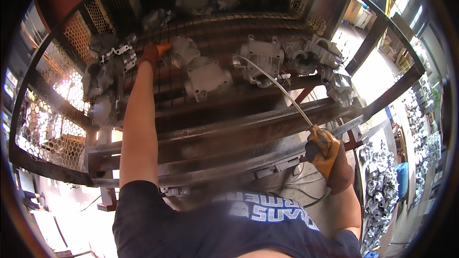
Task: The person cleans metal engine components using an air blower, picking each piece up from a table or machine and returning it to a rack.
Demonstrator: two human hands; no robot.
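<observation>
My left hand (154, 53), in a reddish-orange work glove, reaches deep into a metal cage. Its fingers close on the left edge of a grey metal casting (184, 51), partly hidden by blur and shadow. Just nearer lies another blocky casting (208, 79) with bolt lugs. At the right, my right hand (327, 153), in a stained yellow-brown glove, grips a long thin metal tube (287, 94). The tube bends forward and left, its tip ending beside a larger ribbed casting (262, 56).
Castings (103, 74) line the cage's left side; others (330, 62) crowd the right, and several lie at the dark back. A steel rail (229, 174) crosses in front of me. Hoses (306, 186) hang below it. Piles of castings (380, 186) lie outside, right.
</observation>
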